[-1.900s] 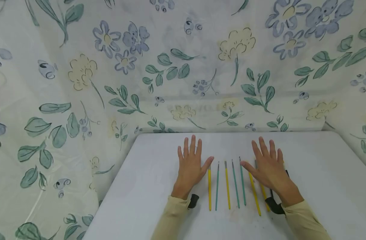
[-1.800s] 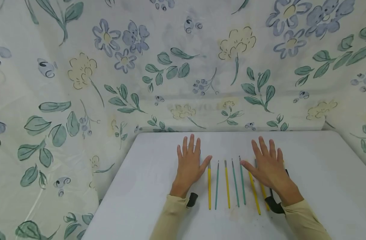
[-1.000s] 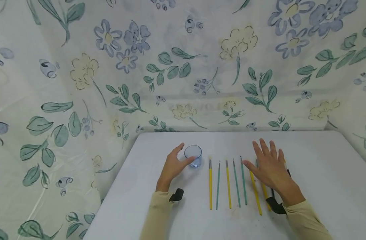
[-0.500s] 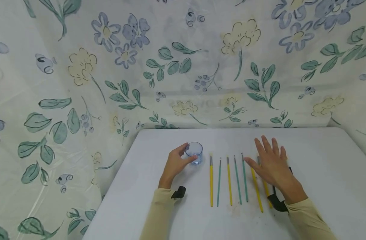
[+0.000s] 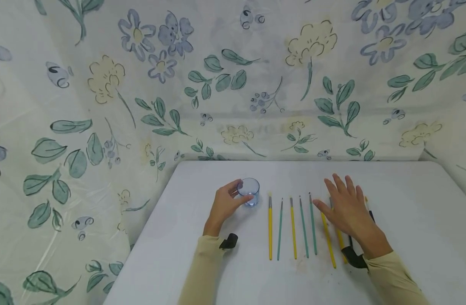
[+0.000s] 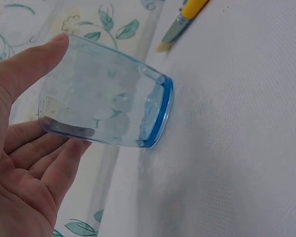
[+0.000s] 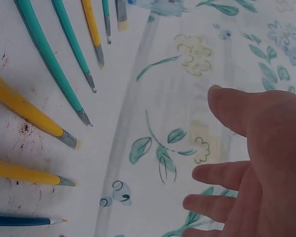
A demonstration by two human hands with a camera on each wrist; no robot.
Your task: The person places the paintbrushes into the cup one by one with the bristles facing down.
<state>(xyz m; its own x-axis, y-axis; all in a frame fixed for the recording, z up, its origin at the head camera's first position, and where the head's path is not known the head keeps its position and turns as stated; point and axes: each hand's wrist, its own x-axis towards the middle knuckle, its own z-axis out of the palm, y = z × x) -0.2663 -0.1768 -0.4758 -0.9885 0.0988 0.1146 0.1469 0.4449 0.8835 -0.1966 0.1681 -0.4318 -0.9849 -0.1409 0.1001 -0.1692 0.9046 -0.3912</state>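
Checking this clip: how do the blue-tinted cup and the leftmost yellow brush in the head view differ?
Look: the blue-tinted cup is see-through; the leftmost yellow brush has an opaque handle.
Pose: the cup is upright, rim up, while the brush lies flat on the white table.
Contact: the left hand grips the cup; no hand touches the brush.
Shared: both are apart from the right hand.

On the table [image 5: 160, 254], brushes [image 5: 313, 224] lie in a row right of the cup [image 5: 251, 189], cloth [image 5: 217, 101] behind.
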